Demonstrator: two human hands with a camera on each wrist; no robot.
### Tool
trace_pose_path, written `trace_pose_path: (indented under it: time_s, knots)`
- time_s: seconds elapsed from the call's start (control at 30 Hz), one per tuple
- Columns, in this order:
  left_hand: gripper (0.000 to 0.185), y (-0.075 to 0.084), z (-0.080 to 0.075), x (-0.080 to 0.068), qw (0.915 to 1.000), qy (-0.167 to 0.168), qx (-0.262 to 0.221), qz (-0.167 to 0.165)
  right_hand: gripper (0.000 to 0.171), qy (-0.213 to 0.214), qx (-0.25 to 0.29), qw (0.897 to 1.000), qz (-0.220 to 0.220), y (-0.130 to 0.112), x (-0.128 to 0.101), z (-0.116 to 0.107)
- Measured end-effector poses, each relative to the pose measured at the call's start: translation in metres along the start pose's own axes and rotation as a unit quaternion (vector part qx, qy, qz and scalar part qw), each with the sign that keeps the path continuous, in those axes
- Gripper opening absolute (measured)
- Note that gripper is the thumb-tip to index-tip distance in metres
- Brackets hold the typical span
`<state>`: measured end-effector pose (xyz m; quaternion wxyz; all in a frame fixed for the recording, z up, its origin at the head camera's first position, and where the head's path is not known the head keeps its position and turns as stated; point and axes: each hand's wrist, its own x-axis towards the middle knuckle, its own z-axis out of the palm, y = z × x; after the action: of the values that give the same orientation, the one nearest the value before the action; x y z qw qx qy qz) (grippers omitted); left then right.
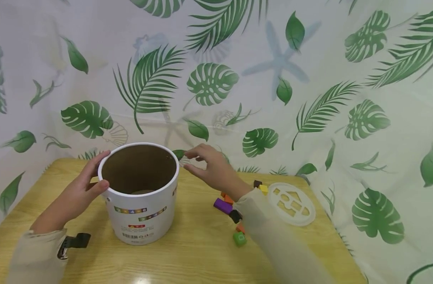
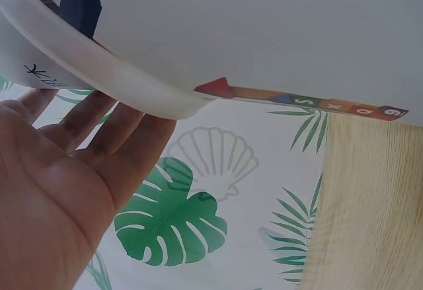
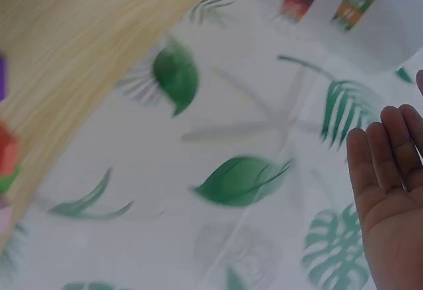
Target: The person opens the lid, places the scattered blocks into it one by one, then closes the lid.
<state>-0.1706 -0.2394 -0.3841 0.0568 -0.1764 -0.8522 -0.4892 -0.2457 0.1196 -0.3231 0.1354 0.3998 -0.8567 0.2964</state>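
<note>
A white bucket [image 1: 142, 215] with printed number strips stands upright on the wooden table, its dark inside facing up toward the head camera. My left hand [image 1: 82, 188] grips its rim at the left, thumb in front and fingers farther back. From the left wrist, the fingers of this hand [image 2: 73, 164] show against the outside, just under the rim. On the opposite side, my right hand [image 1: 214, 169] hovers beside the rim with nothing in it. Its fingers lie loosely extended in the right wrist view, below the bucket's printed wall [image 3: 370, 32].
Several coloured blocks lie right of the bucket under the right forearm, among them a purple block [image 1: 223, 206] and a green block [image 1: 239, 238]. A pale round lid with shaped cut-outs [image 1: 310, 215] lies farther right. A leaf-patterned curtain [image 1: 209, 118] hangs behind the table.
</note>
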Motion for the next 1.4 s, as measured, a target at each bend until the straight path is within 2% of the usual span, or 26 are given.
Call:
trace_pose_path:
  time_s: [0.23, 0.47, 0.7, 0.93, 1.07, 1.2, 1.4]
  knots:
    - [0.078, 0.0, 0.0, 0.0, 1.0, 0.0, 0.003, 0.004, 0.028, -0.032, -0.04, 0.995, 0.081, 0.048, -0.054, -0.022]
    - [0.078, 0.0, -0.001, 0.0, 0.9999, 0.003, 0.011, 0.007, 0.031, -0.036, -0.053, 0.986, 0.155, 0.088, -0.104, -0.033]
    - [0.078, -0.002, -0.002, 0.0, 0.9999, 0.006, 0.008, 0.014, 0.033, -0.057, -0.095, 0.975, 0.192, 0.122, -0.14, -0.036]
    - [0.077, -0.004, -0.001, 0.0, 0.9999, 0.008, 0.007, 0.011, 0.035, -0.069, -0.12, 0.958, 0.25, 0.144, -0.16, -0.042]
    - [0.078, -0.002, 0.0, -0.001, 0.9999, 0.007, 0.008, 0.005, 0.036, -0.092, -0.141, 0.946, 0.276, 0.154, -0.168, -0.044]
    - [0.078, -0.002, 0.001, 0.0, 0.9999, 0.006, 0.009, 0.004, 0.034, -0.122, -0.171, 0.94, 0.271, 0.165, -0.175, -0.041]
    - [0.078, -0.003, 0.001, 0.0, 0.9999, 0.009, 0.011, 0.007, 0.026, -0.134, -0.21, 0.931, 0.265, 0.174, -0.18, -0.034]
